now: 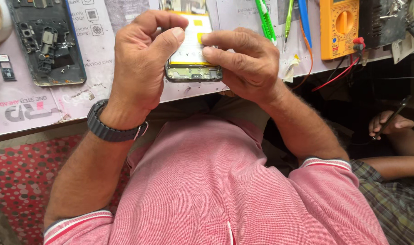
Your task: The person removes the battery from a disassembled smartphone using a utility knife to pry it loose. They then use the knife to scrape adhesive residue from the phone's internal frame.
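I see an opened phone [189, 68] with its back cover off, lying at the near edge of the surface [79, 97], its white and yellow battery [192, 38] facing up and a strip of green circuit board showing at its lower end. My left hand [141, 63] curls around the phone's left side, the thumb tip pressed down on the battery face and the other fingers bent over the top edge. My right hand [245, 61] comes in from the other side, with the index finger and thumb tips set on the battery's right part, just across from the left thumb; both hands are closed in on the phone rather than spread. A dark watch [110, 129] sits on the left wrist.

Well to the left on the surface lies a second opened phone [48, 43] with its dark innards exposed, and beside it a small card tray [6, 68]. To the right of the hands lie green tweezers [266, 20], a blue tool [304, 18] and a yellow multimeter [338, 27] with a red lead [338, 75] trailing off the edge. At the far right, another person's hand [388, 124] holds a thin dark tool.
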